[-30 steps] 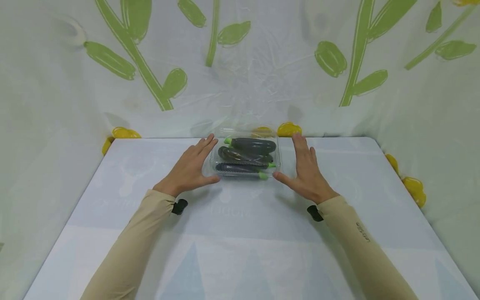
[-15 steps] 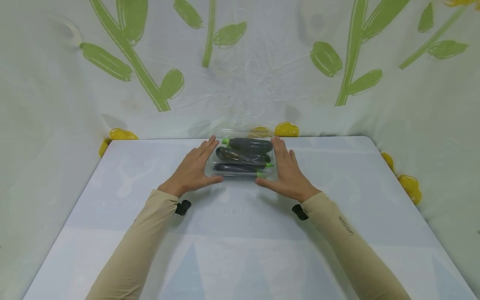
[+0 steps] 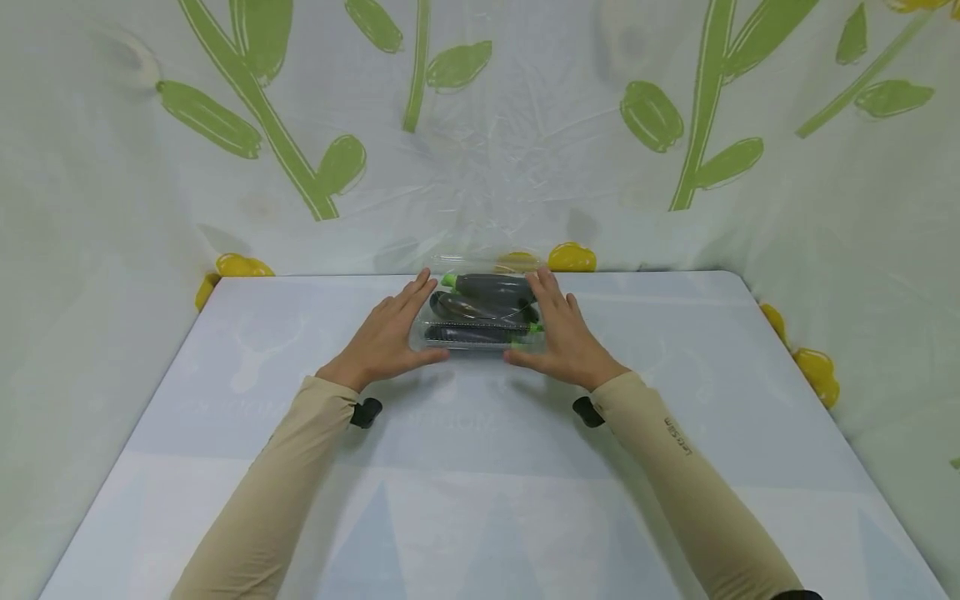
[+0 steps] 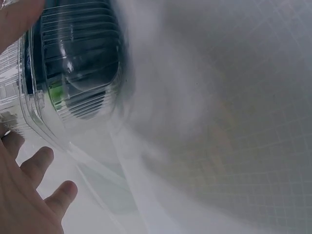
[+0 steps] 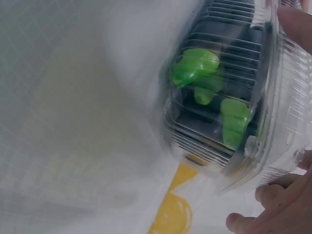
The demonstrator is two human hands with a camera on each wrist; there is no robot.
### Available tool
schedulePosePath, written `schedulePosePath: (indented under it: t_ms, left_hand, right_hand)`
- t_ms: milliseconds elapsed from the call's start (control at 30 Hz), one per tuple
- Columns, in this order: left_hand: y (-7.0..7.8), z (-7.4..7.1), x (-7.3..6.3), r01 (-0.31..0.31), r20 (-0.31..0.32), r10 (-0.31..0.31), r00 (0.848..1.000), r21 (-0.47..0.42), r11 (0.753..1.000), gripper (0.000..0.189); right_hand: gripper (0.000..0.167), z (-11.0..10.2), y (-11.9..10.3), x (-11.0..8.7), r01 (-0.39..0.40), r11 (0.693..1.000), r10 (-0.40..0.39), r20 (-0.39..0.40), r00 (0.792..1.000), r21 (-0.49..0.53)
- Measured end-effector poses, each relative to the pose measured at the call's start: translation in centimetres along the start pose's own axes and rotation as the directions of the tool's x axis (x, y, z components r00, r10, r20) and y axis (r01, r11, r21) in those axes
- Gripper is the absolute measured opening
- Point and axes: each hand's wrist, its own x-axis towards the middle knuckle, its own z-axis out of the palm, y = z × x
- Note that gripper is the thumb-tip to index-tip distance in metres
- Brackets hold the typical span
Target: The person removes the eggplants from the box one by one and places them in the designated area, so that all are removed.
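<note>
A clear plastic clamshell box (image 3: 472, 347) stands near the table's back edge. Inside lie several dark purple eggplants (image 3: 476, 308) with bright green stems (image 5: 235, 119). My left hand (image 3: 381, 337) is at the box's left end, fingers extended toward the back and thumb at the front corner. At the opposite end is my right hand (image 3: 564, 343), its straight fingers along that side and overlapping the box, its thumb by the front right corner. Both wrist views show ribbed box walls, with a thumb near the rim and spread fingers below.
The pale table (image 3: 480, 517) has a faint printed pattern of triangles. Behind it hangs a whitish sheet (image 3: 525, 167) with green leaves and yellow flowers (image 3: 572, 257), close to the box. Similar sheets rise along both sides.
My right hand has moved left from beside the box up against its right end. The left hand has stayed at the left end, and the box has barely shifted.
</note>
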Motion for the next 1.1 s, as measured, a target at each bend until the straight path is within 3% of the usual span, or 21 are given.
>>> schedulePosePath:
  t_ms: [367, 533, 733, 1100]
  left_hand:
    - [-0.32, 0.39, 0.07, -0.04, -0.019, 0.039, 0.999, -0.048, 0.998, 0.107]
    - [-0.35, 0.65, 0.29, -0.052, -0.017, 0.051, 0.999, -0.127, 0.99, 0.107]
    - [-0.1, 0.64, 0.27, -0.025, 0.009, 0.027, 1.0, -0.207, 0.978, 0.106]
    - [-0.01, 0.58, 0.16, -0.019, 0.009, 0.021, 1.0, -0.192, 0.981, 0.105]
  right_hand:
    - [0.117, 0.5, 0.41, 0.08, 0.042, 0.998, -0.043, -0.022, 0.999, -0.047]
    - [0.116, 0.55, 0.55, 0.03, 0.05, 0.998, -0.051, -0.024, 0.998, -0.025]
    - [0.115, 0.67, 0.65, -0.03, 0.024, 1.0, -0.024, -0.016, 1.0, -0.005]
    - [0.112, 0.66, 0.65, -0.03, 0.015, 1.0, -0.015, -0.016, 1.0, -0.001]
